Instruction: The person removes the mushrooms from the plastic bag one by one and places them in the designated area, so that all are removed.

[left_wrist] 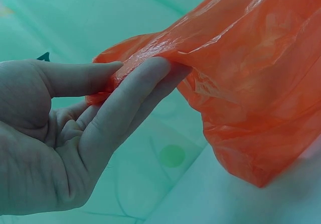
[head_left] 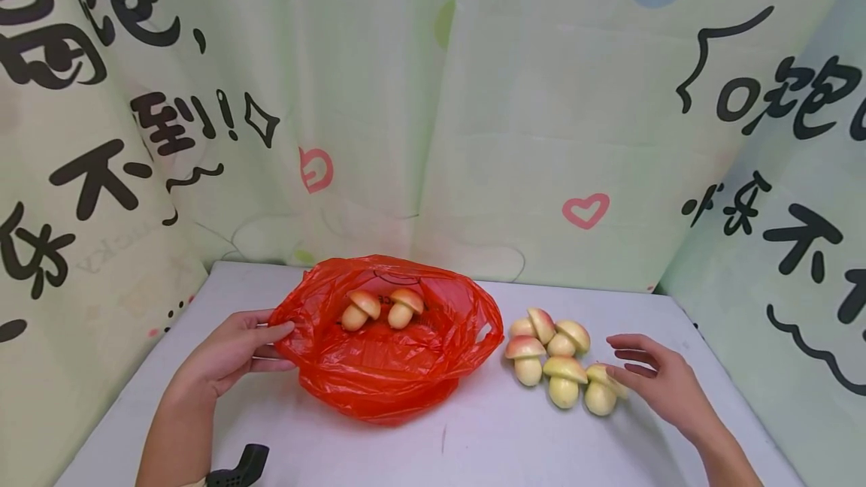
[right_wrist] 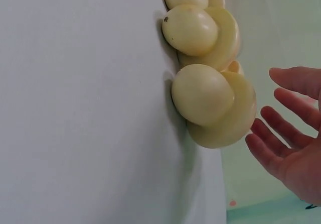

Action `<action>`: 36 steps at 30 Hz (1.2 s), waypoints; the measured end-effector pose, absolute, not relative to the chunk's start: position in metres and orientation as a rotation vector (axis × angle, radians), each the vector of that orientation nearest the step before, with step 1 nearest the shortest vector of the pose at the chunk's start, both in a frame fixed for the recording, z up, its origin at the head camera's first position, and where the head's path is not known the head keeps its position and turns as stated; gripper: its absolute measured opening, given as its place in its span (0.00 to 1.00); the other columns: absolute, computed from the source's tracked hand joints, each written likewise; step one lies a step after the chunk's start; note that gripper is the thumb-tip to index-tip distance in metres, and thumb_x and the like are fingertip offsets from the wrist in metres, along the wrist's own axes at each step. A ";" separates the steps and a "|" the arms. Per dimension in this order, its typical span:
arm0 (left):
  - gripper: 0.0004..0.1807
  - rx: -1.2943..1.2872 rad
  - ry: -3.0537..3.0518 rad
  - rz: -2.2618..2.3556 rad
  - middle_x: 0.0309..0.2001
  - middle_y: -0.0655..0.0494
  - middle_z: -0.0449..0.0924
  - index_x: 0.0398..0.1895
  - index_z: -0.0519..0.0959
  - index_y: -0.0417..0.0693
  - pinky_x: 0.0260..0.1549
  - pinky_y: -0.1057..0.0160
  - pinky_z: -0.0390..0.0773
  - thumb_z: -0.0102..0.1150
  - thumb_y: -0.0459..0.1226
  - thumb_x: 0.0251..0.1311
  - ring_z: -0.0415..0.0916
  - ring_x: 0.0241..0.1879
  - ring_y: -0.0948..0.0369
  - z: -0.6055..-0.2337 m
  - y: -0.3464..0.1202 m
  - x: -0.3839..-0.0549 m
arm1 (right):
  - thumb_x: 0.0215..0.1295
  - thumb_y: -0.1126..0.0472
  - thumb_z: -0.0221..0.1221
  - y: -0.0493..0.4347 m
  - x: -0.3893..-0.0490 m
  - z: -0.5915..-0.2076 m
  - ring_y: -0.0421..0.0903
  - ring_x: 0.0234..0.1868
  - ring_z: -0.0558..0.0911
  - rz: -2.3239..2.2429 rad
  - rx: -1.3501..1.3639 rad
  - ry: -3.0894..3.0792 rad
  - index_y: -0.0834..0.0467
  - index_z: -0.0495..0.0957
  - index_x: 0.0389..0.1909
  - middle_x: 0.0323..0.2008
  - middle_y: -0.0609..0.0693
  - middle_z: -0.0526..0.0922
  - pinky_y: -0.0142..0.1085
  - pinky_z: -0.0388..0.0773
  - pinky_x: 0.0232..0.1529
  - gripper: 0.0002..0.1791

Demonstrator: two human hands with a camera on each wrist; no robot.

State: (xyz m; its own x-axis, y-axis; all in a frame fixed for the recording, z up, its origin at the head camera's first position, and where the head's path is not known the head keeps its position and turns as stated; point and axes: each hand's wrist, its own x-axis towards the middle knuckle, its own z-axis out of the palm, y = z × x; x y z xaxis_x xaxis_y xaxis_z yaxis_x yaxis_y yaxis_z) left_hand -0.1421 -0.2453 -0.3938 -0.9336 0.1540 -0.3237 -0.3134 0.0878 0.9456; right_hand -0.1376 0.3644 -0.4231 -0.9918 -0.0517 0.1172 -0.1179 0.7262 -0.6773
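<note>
A red plastic bag (head_left: 399, 389) lies with its mouth spread wide, and two toy mushrooms (head_left: 403, 308) with reddish caps rest inside it. At the bag's left edge my left hand (head_left: 237, 348) pinches the plastic between thumb and fingers, which the left wrist view shows close up. To the right of the bag stands a cluster of several more mushrooms (head_left: 563, 391), pale yellow with some red on the caps. My right hand (head_left: 659, 382) hovers at the cluster's right side, fingers apart and holding nothing. Its thumb overlaps the nearest mushroom (right_wrist: 203, 94) in the head view.
Everything rests on a white table (head_left: 433, 449). A pale green curtain (head_left: 514, 134) with dark lettering encloses the back and both sides. A black strap device (head_left: 240, 466) sits on the left wrist.
</note>
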 end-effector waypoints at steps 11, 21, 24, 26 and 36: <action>0.36 -0.137 2.030 1.916 0.47 0.51 0.88 0.76 0.61 0.29 0.43 0.56 0.90 0.59 0.43 0.75 0.91 0.42 0.52 -0.397 -0.245 -0.143 | 0.68 0.62 0.69 0.331 -0.146 -0.408 0.30 0.54 0.83 1.411 0.292 -2.653 0.59 0.79 0.62 0.53 0.34 0.82 0.19 0.81 0.51 0.23; 0.36 -0.148 2.046 1.908 0.47 0.51 0.88 0.75 0.63 0.30 0.44 0.55 0.90 0.60 0.44 0.75 0.91 0.42 0.52 -0.396 -0.244 -0.143 | 0.71 0.61 0.66 0.283 -0.161 -0.386 0.40 0.59 0.84 1.732 0.425 -2.569 0.62 0.76 0.64 0.58 0.49 0.83 0.28 0.84 0.54 0.23; 0.36 -0.148 2.047 1.910 0.48 0.50 0.88 0.74 0.63 0.30 0.45 0.55 0.90 0.61 0.45 0.74 0.91 0.43 0.51 -0.394 -0.244 -0.143 | 0.71 0.61 0.66 0.268 -0.166 -0.381 0.43 0.58 0.84 1.780 0.457 -2.574 0.61 0.76 0.64 0.59 0.53 0.82 0.30 0.85 0.54 0.23; 0.36 -0.149 2.042 1.915 0.47 0.50 0.88 0.74 0.64 0.30 0.45 0.55 0.89 0.61 0.45 0.74 0.91 0.43 0.51 -0.394 -0.244 -0.144 | 0.71 0.61 0.66 0.258 -0.169 -0.379 0.43 0.58 0.84 1.804 0.487 -2.572 0.61 0.76 0.63 0.58 0.54 0.82 0.31 0.86 0.55 0.23; 0.36 -0.130 2.031 1.919 0.49 0.50 0.88 0.75 0.62 0.30 0.45 0.55 0.90 0.61 0.44 0.74 0.91 0.43 0.51 -0.395 -0.245 -0.143 | 0.69 0.62 0.67 0.207 -0.182 -0.365 0.69 0.66 0.76 1.938 0.679 -2.562 0.59 0.76 0.64 0.65 0.65 0.76 0.38 0.88 0.53 0.24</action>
